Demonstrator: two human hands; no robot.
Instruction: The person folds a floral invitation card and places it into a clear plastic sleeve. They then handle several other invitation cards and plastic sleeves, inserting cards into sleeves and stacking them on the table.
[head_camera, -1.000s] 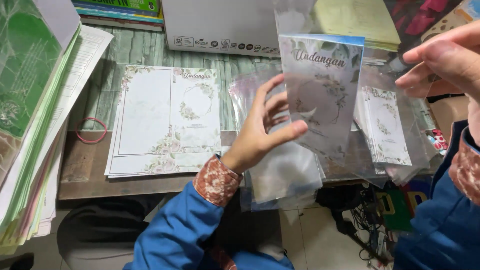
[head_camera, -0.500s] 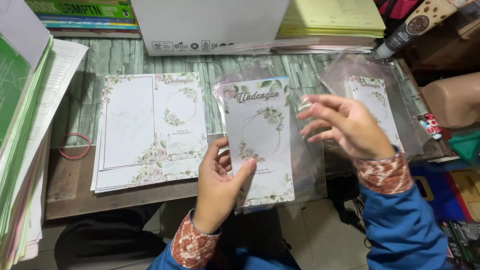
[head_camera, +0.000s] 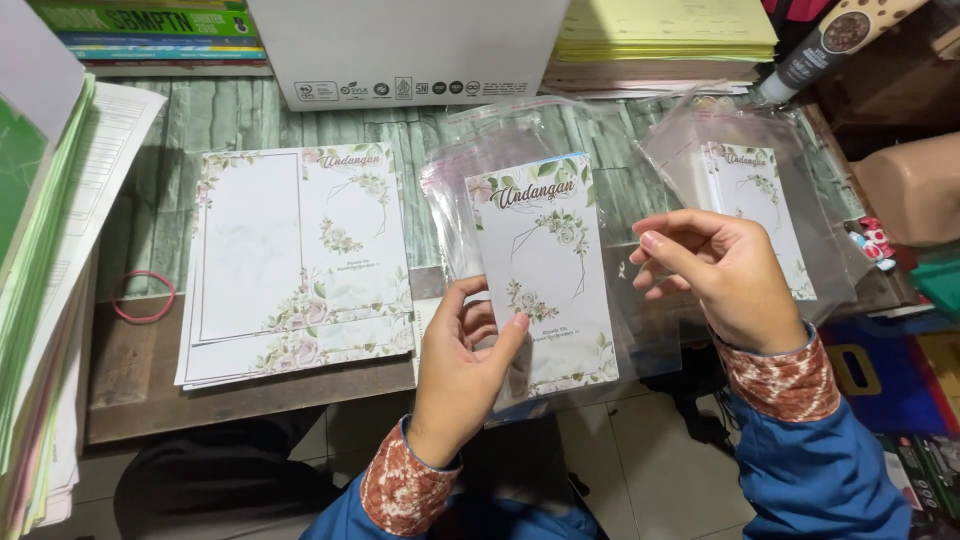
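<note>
We hold a floral card (head_camera: 545, 275) upright above the near edge of the surface (head_camera: 250, 395), its long axis running away from us with the printed heading at the far end. Our left hand (head_camera: 465, 365) grips it at the lower left, thumb on the printed face and the other fingers curled behind, so these fingers are clamped on the card. The card seems to sit in a clear plastic sleeve (head_camera: 640, 330), whose loose film spreads out past the card's right edge and below it; how far in the card sits we cannot tell. Our right hand (head_camera: 725, 280) is just to the right of the card, its fingers bent together and apparently pinching the sleeve's film, though the contact is hard to make out. So the card lies left of the right hand's fingers, and the left hand is the nearer one. On the surface to the left lies a stack of open floral sheets (head_camera: 295, 260), a red rubber band (head_camera: 143, 296) beyond it near the left edge, and towards the right edge a pile of sleeved cards (head_camera: 755, 200).
</note>
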